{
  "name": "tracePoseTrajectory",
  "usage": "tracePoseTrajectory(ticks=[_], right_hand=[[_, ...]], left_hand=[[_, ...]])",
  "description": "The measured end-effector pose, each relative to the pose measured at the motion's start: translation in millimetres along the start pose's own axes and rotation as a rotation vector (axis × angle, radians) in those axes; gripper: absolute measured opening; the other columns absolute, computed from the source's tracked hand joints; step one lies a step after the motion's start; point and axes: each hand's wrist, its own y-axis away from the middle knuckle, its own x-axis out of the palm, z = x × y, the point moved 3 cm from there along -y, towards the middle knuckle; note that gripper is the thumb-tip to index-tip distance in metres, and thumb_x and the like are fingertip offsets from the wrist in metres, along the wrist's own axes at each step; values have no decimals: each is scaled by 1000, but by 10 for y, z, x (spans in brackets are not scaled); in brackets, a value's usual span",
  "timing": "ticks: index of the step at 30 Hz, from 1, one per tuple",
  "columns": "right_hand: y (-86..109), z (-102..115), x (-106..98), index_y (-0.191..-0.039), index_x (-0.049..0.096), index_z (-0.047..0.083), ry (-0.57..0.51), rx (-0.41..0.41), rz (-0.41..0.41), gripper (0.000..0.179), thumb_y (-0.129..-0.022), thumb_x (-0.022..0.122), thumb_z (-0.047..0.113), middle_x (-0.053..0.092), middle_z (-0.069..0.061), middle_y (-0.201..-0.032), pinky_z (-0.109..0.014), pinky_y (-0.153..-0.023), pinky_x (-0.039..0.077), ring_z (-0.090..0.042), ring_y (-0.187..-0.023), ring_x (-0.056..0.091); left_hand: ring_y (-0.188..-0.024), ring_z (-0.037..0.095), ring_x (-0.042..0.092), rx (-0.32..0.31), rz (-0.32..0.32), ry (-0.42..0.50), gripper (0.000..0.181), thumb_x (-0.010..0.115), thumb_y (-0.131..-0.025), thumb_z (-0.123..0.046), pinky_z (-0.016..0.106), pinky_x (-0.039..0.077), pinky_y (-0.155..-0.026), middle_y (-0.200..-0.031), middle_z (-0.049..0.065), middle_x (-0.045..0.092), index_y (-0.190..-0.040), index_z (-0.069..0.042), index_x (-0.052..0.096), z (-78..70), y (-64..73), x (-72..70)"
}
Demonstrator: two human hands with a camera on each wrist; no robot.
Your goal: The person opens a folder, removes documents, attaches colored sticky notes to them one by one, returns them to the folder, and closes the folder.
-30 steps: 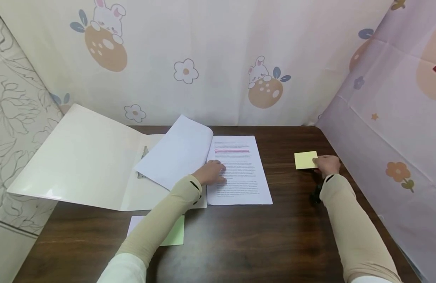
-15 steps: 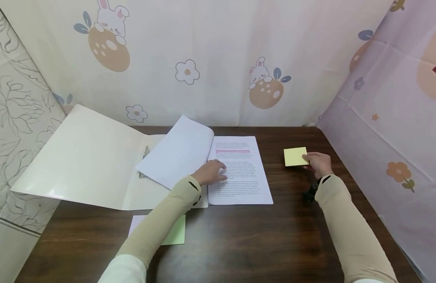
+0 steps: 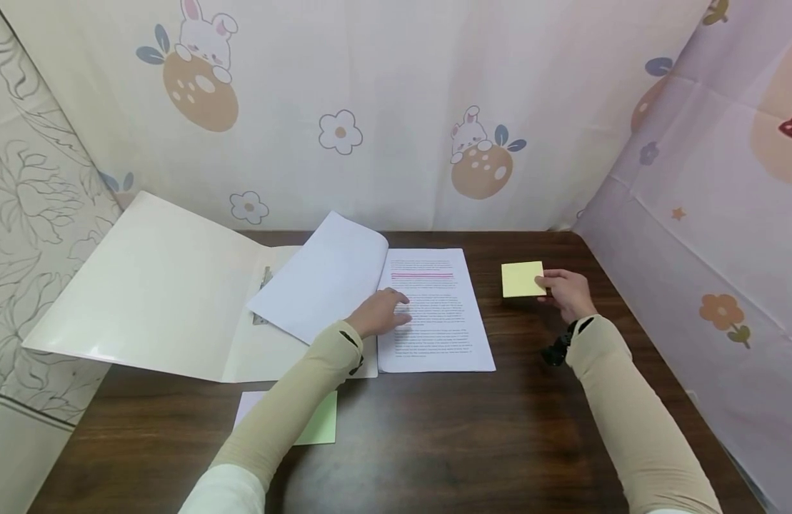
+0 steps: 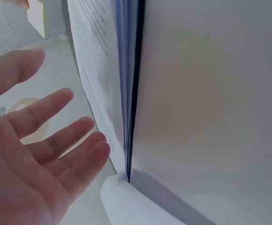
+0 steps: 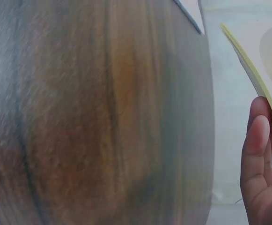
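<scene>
A stack of printed pages (image 3: pixel 437 325) lies in an open white binder (image 3: pixel 148 296), a pink line marked near the top. One sheet (image 3: pixel 328 275) is folded back to the left over the metal clip. My left hand (image 3: pixel 376 314) reaches over the inner edge of the printed page; the left wrist view shows its fingers (image 4: pixel 56 140) spread and slightly bent, holding nothing. To the right of the pages, my right hand (image 3: pixel 568 293) pinches a yellow sticky note pad (image 3: pixel 521 280) at its right edge. Seen edge-on in the right wrist view, the pad (image 5: pixel 250 63) is thin and slightly bent.
Below the binder, a green paper (image 3: pixel 321 421) and a pale purple paper (image 3: pixel 246 404) lie partly hidden under my left forearm. The dark wooden table (image 3: pixel 434 442) meets a patterned curtain (image 3: pixel 396 143) at the back and another on the right.
My right hand has moved left with the yellow sticky note pad, from near the table's right side closer to the printed pages. The left hand has stayed almost in place.
</scene>
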Motion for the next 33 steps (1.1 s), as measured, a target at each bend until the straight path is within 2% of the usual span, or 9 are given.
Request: tracePoseTrajectory(ticks=[6, 13, 18, 27, 31, 33], right_hand=[[78, 105, 94, -137, 45, 0, -5, -23, 73, 48, -97, 59, 22, 53, 6, -101, -29, -85, 57, -4, -80, 58], [144, 220, 204, -137, 44, -2, -14, -65, 119, 49, -96, 61, 19, 57, 8, -94, -24, -77, 57, -6, -77, 58], [193, 287, 302, -139, 43, -1, 6, -73, 137, 50, -96, 59, 18, 55, 4, -99, -25, -79, 57, -7, -79, 56], [296, 349, 570, -142, 40, 0, -6, -59, 181, 49, -98, 56, 15, 52, -4, -113, -27, -83, 56, -8, -84, 58], [343, 372, 690, -140, 40, 0, -29, -54, 202, 47, -98, 55, 13, 51, -7, -116, -35, -92, 55, -10, -86, 60], [363, 381, 736, -140, 40, 0, -38, -52, 211, 46, -98, 55, 13, 51, -7, -116, -36, -92, 55, -10, -87, 60]], left_hand=[[-131, 28, 51, -11, -51, 24, 43, 59, -96, -33, 41, 40, -110, -138, 13, 56, -133, -10, 57, -6, -19, 8], [-131, 27, 51, -28, -113, 61, 42, 58, -97, -30, 41, 40, -111, -139, 12, 55, -134, -10, 57, -24, -27, -35], [-131, 27, 51, -25, -147, 110, 41, 59, -97, -27, 41, 41, -110, -138, 12, 56, -133, -8, 57, -32, -14, -77], [-129, 27, 53, -36, -164, 203, 41, 57, -97, -27, 42, 44, -107, -138, 11, 57, -134, -8, 56, -32, 13, -129], [-126, 27, 56, -23, -186, 234, 40, 58, -97, -25, 42, 45, -106, -136, 11, 59, -133, -7, 57, -26, 11, -143], [-125, 28, 57, -16, -198, 248, 40, 58, -97, -25, 42, 46, -105, -135, 12, 60, -132, -6, 58, -26, 5, -147]])
